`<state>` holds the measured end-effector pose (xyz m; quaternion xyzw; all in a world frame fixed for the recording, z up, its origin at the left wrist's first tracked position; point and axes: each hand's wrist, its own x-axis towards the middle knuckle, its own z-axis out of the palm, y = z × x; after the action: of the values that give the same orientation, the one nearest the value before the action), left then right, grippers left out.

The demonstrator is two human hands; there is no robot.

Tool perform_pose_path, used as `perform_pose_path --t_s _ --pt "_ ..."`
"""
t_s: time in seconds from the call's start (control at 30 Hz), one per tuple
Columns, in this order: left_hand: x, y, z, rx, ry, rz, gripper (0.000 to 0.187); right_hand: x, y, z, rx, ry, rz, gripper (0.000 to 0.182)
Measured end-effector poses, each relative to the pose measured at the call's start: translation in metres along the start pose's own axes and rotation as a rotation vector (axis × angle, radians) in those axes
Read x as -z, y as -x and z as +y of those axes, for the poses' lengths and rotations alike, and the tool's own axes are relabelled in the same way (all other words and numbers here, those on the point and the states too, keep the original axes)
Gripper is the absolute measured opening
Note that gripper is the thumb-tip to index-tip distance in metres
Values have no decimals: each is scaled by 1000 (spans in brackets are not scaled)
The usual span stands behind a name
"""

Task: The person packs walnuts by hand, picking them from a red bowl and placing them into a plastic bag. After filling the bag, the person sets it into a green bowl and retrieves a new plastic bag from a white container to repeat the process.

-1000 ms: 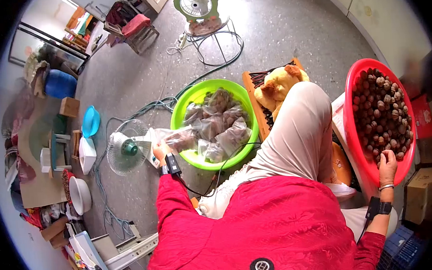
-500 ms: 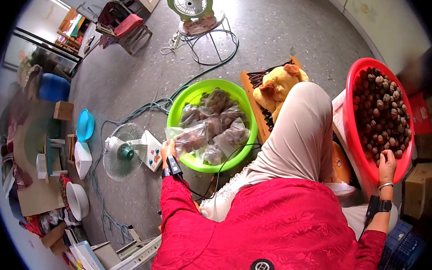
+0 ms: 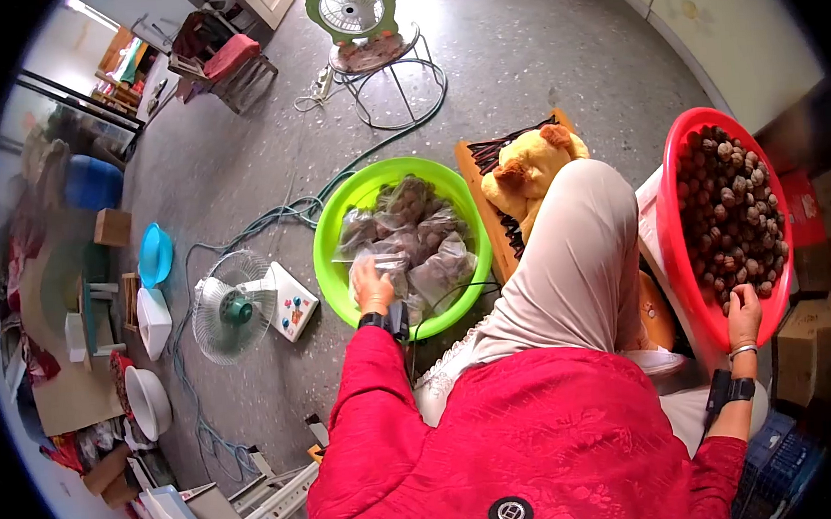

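A green basin (image 3: 330, 293) stands on the floor, with several clear plastic bags (image 3: 443, 269) of dark contents in it. My left hand (image 3: 372, 287) is over the basin's near left part, at a clear bag; its fingers are apart at the tips, and contact with the bag is hard to tell. On the right, a red basin (image 3: 678, 243) is full of brown walnuts (image 3: 734, 204). At its near edge is my right hand (image 3: 744, 314), with fingertips pinched together beside the walnuts. Whatever may be between those fingers is too small to make out.
A yellow plush toy (image 3: 530, 172) lies on a wooden stool (image 3: 480, 198) between the basins. Left of the green basin, a fan (image 3: 235, 309) lies on the floor near a green hose (image 3: 243, 234). Another fan (image 3: 353, 11) stands on a round stool. Cardboard boxes (image 3: 818, 349) are at right.
My left hand has moved right, from the green basin's left rim to over the bags. The bag that hung at the rim now lies further inside. My right hand has barely moved.
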<state>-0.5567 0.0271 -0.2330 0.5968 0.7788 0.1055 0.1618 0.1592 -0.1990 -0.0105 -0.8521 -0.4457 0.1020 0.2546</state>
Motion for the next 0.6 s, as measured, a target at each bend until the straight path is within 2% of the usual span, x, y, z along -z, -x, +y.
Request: perform_pose_path --t_s 0.03,0.17,0.27,0.37,0.47,0.57,0.6 --pt "8 9 22 29 -9 -82 63 0 -1 3 -3 13 -2 4" --pt "12 26 51 82 -84 -322 70 0 1 2 -14 -7 -19 5" --pt "6 26 48 57 -102 -310 72 3 3 -12 -29 31 13 5" --pt "-1 10 40 -27 -177 -333 73 3 5 -10 58 81 35 5" --pt "-8 2 32 -75 -180 -337 75 3 3 -9 -64 -5 -13 5" --pt "-12 -5 30 -134 -186 -297 68 5 8 -33 141 52 101 6" --pt "-9 -13 31 -201 -292 -361 69 6 10 -38 134 47 117 6"
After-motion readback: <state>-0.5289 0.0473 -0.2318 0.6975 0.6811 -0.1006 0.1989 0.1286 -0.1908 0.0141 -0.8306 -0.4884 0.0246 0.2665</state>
